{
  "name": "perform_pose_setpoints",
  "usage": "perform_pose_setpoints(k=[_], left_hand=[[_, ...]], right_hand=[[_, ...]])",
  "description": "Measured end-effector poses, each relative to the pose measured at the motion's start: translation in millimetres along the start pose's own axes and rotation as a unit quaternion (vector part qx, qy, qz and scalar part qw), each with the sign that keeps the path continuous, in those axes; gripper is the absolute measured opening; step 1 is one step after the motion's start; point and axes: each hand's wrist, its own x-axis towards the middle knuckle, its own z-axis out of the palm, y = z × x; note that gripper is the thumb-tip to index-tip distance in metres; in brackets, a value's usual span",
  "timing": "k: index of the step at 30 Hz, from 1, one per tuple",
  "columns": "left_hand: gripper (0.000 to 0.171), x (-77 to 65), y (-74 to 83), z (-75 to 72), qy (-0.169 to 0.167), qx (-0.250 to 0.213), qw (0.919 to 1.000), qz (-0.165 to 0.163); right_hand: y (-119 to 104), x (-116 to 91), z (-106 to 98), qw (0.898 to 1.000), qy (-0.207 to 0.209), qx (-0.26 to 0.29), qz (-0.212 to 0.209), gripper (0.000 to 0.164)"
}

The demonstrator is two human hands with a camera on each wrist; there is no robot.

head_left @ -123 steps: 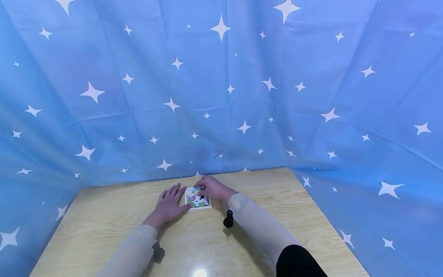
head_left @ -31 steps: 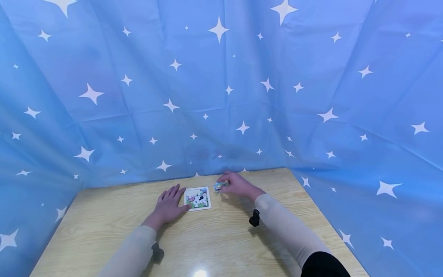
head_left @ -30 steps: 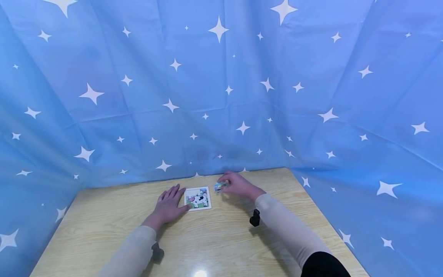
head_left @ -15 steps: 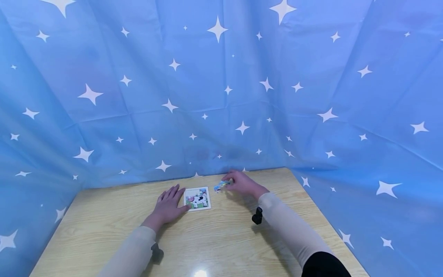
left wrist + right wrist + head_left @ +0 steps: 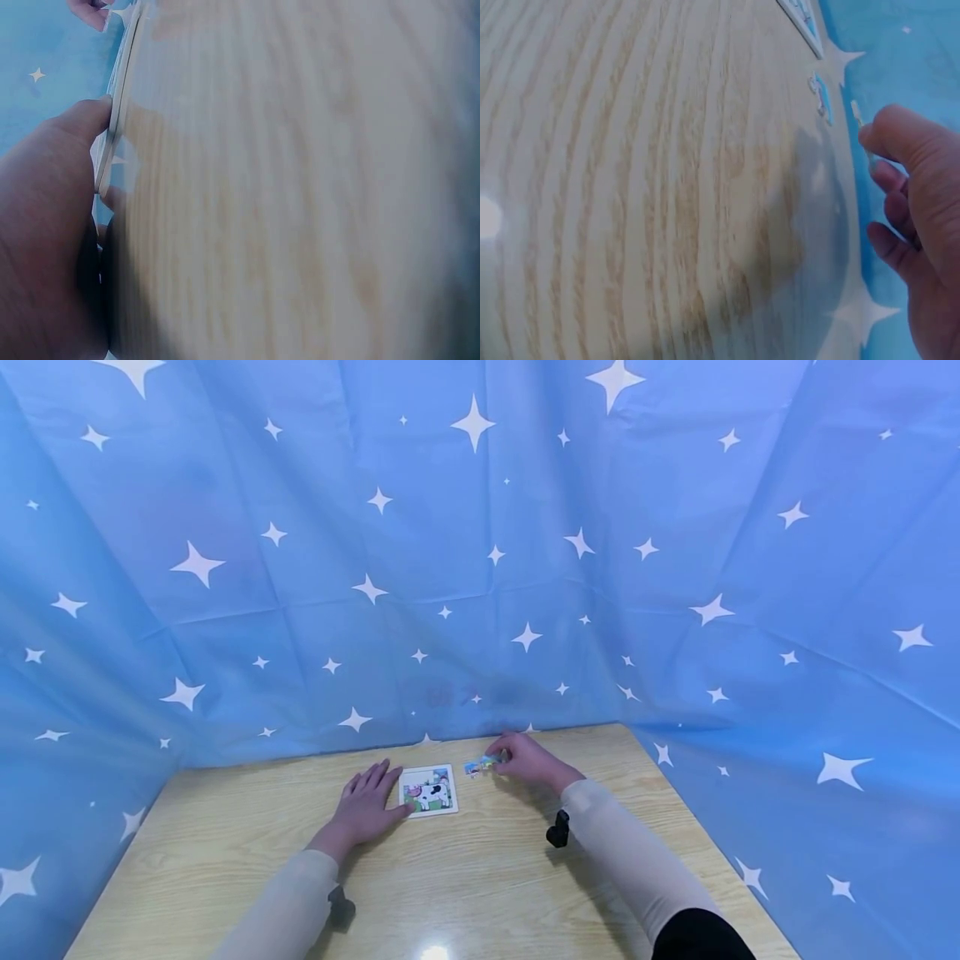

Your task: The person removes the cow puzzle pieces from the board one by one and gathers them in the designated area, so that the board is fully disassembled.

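Note:
A small jigsaw puzzle board (image 5: 427,791) with a cow picture and a pale frame lies near the back of the table. My left hand (image 5: 365,806) rests at its left side, fingers spread, thumb on its lower left corner; the left wrist view shows the thumb (image 5: 86,118) at the board's edge. To the right of the board, my right hand (image 5: 528,760) pinches a blue and yellow puzzle piece (image 5: 488,762) between thumb and fingers. Just left of that piece, another puzzle piece (image 5: 472,768) lies on the table, seen too as a loose piece (image 5: 820,97) in the right wrist view.
The wooden table (image 5: 450,877) ends at the back against a blue curtain (image 5: 480,568) with white stars, which also hangs at both sides. A black wrist device (image 5: 558,831) hangs under the right sleeve, and a dark one (image 5: 341,908) under the left.
My right hand has moved from over the board to the right, beside the loose piece, and has shifted slightly further right, uncovering that piece. The left hand stays in place.

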Motion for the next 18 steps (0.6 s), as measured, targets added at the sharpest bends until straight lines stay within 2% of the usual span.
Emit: perform_pose_setpoints(k=[5, 12, 18], left_hand=[[0.092, -0.3, -3.8, 4.1, 0.015, -0.01, 0.9997, 0.016], [0.088, -2.3, 4.5, -3.2, -0.012, 0.009, 0.9998, -0.01], [0.087, -2.1, 5.6, -4.6, -0.013, 0.018, 0.9996, -0.015]], right_hand=[[7.5, 2.6, 5.0, 1.0, 0.001, 0.0, 0.003, 0.031], [19.1, 3.7, 12.9, 1.0, 0.0, -0.005, 0.006, 0.032], [23.3, 4.5, 16.4, 1.0, 0.006, -0.008, 0.003, 0.028]])
